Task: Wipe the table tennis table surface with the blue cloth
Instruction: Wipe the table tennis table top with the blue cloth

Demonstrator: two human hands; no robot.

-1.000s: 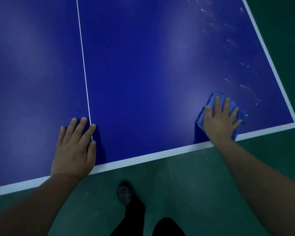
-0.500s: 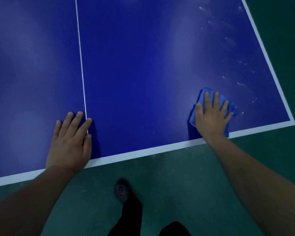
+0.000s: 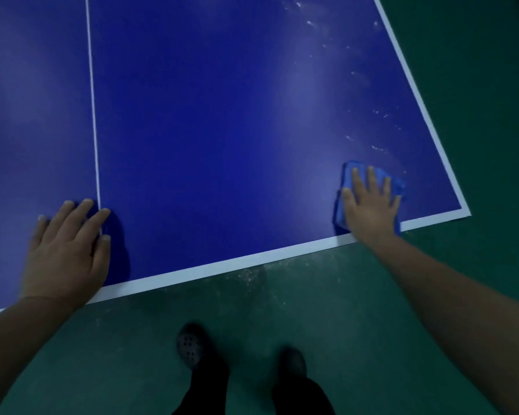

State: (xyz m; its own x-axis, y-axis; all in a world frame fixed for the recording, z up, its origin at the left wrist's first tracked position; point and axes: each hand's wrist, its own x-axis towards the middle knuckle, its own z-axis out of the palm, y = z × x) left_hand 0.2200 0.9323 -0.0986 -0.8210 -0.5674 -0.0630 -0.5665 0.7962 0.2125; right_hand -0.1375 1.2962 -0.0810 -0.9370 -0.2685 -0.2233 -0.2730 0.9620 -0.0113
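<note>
— What has moved since half a second ago?

— Your right hand (image 3: 370,205) and the blue cloth (image 3: 349,175) under it sit nearer the right corner of the table tennis table (image 3: 222,115) than they did, closer to the white side line (image 3: 417,94); against the frame a second ago they are about where they were then; your left hand (image 3: 68,247) has kept its place at the centre line (image 3: 93,115).

— How do your fingers lie?

— On the right, your fingers are straight and spread, palm flat, pressing the cloth onto the blue surface; the cloth shows beyond your fingertips and on both sides of your hand, bunched rather than flat; its near edge reaches the white end line (image 3: 252,260). On the left, your fingers are straight and only slightly apart, flat on the table; your index finger lies across the thin centre line; the heel of your hand covers the end line.

— And around them?

— Pale specks and smears (image 3: 378,148) lie on the surface just beyond the cloth and run up along the right side line; more pale dust (image 3: 249,275) lies on the green floor (image 3: 372,339) just below the table's near edge; your two shoes, the left shoe (image 3: 189,345) with holes in its top and the right shoe (image 3: 292,360) dark, stand on that floor between your forearms.
</note>
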